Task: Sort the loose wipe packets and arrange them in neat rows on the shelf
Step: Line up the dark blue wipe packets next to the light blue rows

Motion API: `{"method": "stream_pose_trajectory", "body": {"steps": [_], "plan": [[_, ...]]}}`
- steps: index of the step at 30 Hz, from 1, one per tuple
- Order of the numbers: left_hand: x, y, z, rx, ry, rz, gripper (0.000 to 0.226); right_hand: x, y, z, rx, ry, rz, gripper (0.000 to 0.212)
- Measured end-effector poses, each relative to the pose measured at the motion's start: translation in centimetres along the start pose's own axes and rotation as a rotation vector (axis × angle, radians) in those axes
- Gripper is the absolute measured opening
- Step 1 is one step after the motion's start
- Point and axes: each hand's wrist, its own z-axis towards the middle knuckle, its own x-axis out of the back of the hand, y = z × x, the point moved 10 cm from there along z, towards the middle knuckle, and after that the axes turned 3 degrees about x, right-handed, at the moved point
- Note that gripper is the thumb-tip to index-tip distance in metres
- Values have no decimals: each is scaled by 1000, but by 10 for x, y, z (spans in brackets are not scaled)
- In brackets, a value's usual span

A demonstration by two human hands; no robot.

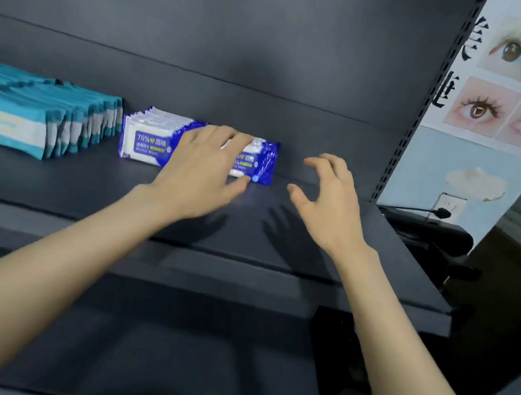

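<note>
While left hand [202, 171] lies flat-fingered on blue packets [147, 142], right hand [327, 197] hovers, fingers [320, 163] spread, empty, above open shelf [395, 273].

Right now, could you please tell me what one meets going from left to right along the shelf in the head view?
In order: teal packets → blue packets, with the left hand lying over them → right hand → shelf upright → eye poster.

Blue-white wipe packets [147, 142] stand upright beside rows of teal packets [4, 121] — on the dark shelf [63, 183].
</note>
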Motion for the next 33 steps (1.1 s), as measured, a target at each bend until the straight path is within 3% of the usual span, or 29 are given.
{"method": "stream_pose_trajectory", "body": {"steps": [6,12,28,33], "plan": [[20,61,-110,54,52,-23,52,21,-14,-118,34,-74,11,46],[-11,86,-217,99,-70,-52,52,-4,-6,-224,-27,-187,52,45],[-249,106,-539,397,-754,-233,45,-218,82,-551,-578,-765,174,43],[-344,110,-644,679,-990,-246,51,-299,126,-642,-707,-879,219,39]]}}
